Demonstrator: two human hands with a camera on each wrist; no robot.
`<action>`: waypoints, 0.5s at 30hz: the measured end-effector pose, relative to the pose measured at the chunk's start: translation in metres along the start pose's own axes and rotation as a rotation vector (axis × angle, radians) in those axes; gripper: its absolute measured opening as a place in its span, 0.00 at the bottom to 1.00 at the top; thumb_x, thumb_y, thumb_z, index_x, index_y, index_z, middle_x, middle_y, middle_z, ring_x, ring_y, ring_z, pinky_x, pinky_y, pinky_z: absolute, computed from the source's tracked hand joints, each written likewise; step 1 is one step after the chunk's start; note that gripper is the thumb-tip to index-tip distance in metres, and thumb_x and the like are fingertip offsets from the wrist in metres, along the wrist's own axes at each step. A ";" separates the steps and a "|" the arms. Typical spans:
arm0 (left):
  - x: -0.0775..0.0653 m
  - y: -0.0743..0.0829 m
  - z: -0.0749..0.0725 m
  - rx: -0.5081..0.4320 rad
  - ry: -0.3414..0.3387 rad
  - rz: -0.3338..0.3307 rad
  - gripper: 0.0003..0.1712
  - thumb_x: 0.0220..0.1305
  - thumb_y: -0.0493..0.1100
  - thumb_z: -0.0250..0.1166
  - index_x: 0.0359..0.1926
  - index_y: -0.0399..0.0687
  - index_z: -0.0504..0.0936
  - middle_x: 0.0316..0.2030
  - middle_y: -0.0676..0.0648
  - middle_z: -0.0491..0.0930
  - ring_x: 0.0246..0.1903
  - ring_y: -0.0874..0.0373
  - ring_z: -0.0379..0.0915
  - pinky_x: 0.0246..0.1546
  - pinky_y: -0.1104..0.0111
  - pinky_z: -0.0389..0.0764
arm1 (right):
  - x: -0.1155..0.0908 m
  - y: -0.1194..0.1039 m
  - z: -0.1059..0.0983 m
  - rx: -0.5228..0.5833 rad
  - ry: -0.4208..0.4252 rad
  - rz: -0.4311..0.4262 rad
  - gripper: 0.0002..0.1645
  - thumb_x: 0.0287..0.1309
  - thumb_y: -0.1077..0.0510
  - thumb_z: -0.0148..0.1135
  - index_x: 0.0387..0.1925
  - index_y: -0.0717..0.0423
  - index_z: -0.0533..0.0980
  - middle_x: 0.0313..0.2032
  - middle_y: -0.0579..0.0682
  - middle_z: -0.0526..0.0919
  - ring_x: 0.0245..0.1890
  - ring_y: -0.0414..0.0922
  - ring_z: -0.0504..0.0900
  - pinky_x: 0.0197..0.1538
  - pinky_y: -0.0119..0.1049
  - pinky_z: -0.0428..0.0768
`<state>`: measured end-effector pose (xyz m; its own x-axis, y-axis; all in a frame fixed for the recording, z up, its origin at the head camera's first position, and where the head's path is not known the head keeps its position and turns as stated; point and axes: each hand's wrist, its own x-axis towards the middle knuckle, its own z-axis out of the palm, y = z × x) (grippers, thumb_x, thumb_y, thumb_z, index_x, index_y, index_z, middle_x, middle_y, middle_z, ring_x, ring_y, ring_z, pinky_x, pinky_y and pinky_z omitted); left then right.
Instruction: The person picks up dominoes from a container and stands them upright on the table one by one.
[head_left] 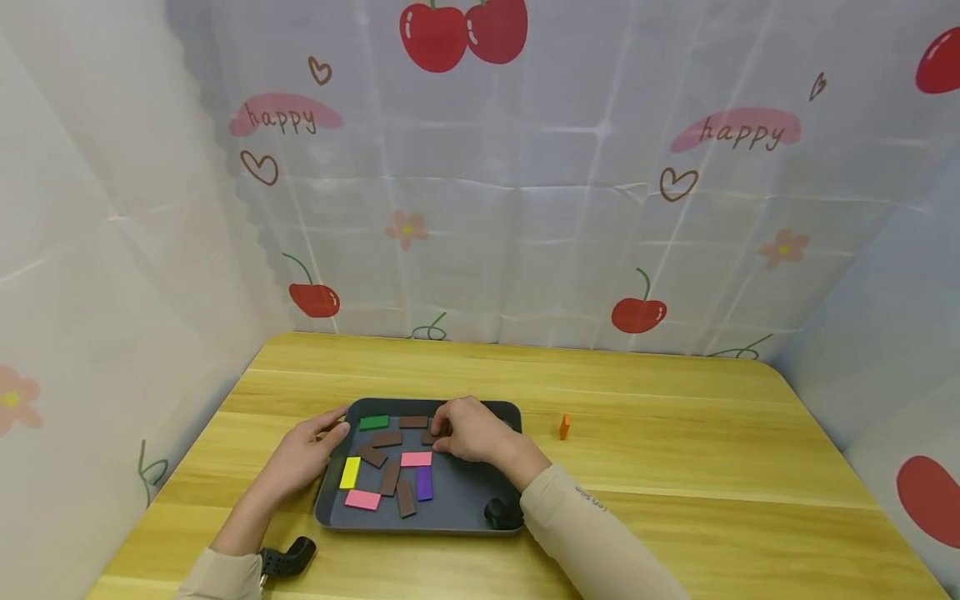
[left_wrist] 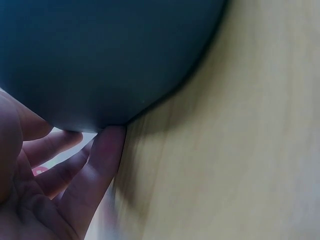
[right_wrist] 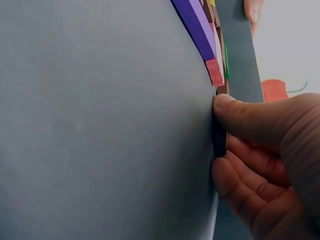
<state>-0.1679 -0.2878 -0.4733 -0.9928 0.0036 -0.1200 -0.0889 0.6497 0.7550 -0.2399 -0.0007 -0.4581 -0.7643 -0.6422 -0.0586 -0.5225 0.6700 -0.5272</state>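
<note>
A dark grey tray holds several flat rectangular blocks. At its back left corner my left hand holds the rim, thumb over the edge. Its fingers touch the outer wall in the left wrist view. My right hand reaches over the back of the tray and pinches a dark brown block low over the tray floor. Close to that block lie a pink block and a purple block. The hand partly covers the back right of the tray.
More brown blocks, a green block, a yellow block and a second pink block lie in the tray's left half. An orange block stands on the wooden table to the right. A printed curtain encloses the table.
</note>
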 end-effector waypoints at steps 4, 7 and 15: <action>0.000 0.001 -0.001 -0.004 0.002 0.005 0.35 0.81 0.57 0.51 0.79 0.45 0.63 0.69 0.34 0.73 0.68 0.36 0.69 0.67 0.40 0.71 | 0.000 0.000 0.000 -0.004 0.000 -0.009 0.05 0.63 0.55 0.73 0.40 0.48 0.85 0.38 0.43 0.87 0.34 0.35 0.80 0.40 0.29 0.82; 0.000 0.001 -0.001 -0.004 0.004 0.008 0.35 0.81 0.57 0.51 0.79 0.45 0.63 0.69 0.34 0.72 0.68 0.36 0.69 0.67 0.40 0.72 | 0.000 0.001 0.000 -0.008 0.006 -0.025 0.05 0.63 0.55 0.72 0.41 0.48 0.86 0.38 0.42 0.87 0.35 0.35 0.81 0.41 0.28 0.82; 0.000 -0.001 0.000 0.011 0.011 0.005 0.33 0.81 0.57 0.51 0.78 0.47 0.64 0.69 0.35 0.73 0.62 0.42 0.75 0.61 0.49 0.77 | -0.001 0.005 0.001 0.033 0.019 -0.023 0.12 0.64 0.56 0.71 0.49 0.50 0.84 0.40 0.44 0.85 0.39 0.37 0.81 0.46 0.31 0.83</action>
<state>-0.1676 -0.2885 -0.4747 -0.9941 -0.0018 -0.1088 -0.0831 0.6582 0.7482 -0.2415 0.0025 -0.4611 -0.7593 -0.6500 -0.0307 -0.5276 0.6426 -0.5556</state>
